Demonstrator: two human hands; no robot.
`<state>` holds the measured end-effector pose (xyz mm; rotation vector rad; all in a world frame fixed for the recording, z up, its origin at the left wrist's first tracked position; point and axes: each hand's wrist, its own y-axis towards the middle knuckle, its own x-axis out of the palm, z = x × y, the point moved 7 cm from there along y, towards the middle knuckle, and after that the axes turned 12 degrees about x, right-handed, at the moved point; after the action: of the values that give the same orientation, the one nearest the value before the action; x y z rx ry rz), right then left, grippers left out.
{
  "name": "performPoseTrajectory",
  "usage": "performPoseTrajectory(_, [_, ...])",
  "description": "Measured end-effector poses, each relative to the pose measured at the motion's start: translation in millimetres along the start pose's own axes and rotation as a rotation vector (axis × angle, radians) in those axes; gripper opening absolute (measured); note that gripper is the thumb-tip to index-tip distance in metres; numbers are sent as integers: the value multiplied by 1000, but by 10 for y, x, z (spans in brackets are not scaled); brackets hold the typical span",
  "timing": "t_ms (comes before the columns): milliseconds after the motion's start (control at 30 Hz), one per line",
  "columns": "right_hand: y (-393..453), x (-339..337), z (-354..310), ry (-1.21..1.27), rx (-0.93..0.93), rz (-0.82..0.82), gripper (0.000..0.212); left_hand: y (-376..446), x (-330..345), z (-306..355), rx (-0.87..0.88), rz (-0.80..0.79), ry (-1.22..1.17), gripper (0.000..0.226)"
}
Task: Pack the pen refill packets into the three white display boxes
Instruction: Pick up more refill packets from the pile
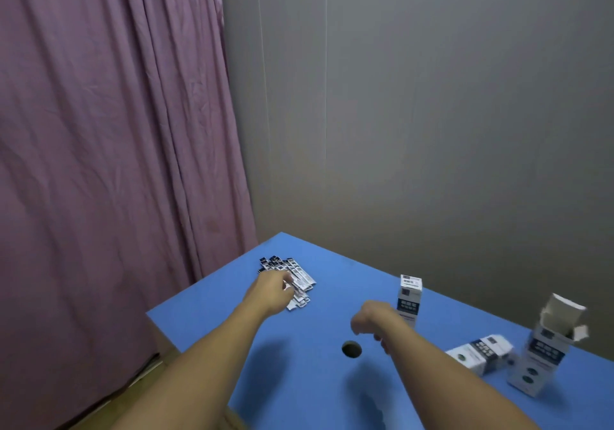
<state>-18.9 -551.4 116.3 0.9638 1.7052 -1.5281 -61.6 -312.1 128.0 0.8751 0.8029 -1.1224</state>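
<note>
Packets (288, 275) piled at worktop (319, 393) far-left corner, left hand (270, 291) on them. Upright closed box (409, 300) behind right hand (372, 321). Far right: one box lying down (478, 356), open box (545, 350) standing just right of it.

Three white display boxes on the right of the frame: one upright and closed (409, 300), one lying on its side (478, 354), one upright with flaps open (545, 350). One pile of pen refill packets (292, 276) at centre; exact number too blurred to count. Two hands: left (272, 288), right (372, 318). One round hole (351, 349) in one blue table (299, 379).
</note>
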Motion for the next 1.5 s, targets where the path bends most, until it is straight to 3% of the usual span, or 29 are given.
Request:
performPoseTrajectory(233, [118,127,-634,14,-24,71,15,-19,-157,-599,-4,-36,28,31])
performPoseTrajectory(400, [199,240,-1043,19,-41,102,32,24,-215,-1039,-40,-63,29,33])
performPoseTrajectory(633, [584,280,-1553,39,-52,132,37,246,-202,-1534,-98,-64,-14,34])
performPoseTrajectory(833, [1060,217,-2059,25,-86,146,7,605,-124,-2038,-163,-132,6,32])
performPoseTrajectory(1067, [1583,104,-2411,-23,-130,161,7,1034,0,-2486,-294,-158,6,10])
performPoseTrajectory(1500, [2160,92,-2791,-1,-104,194,4,1491,574,-2786,-387,-269,-54,23])
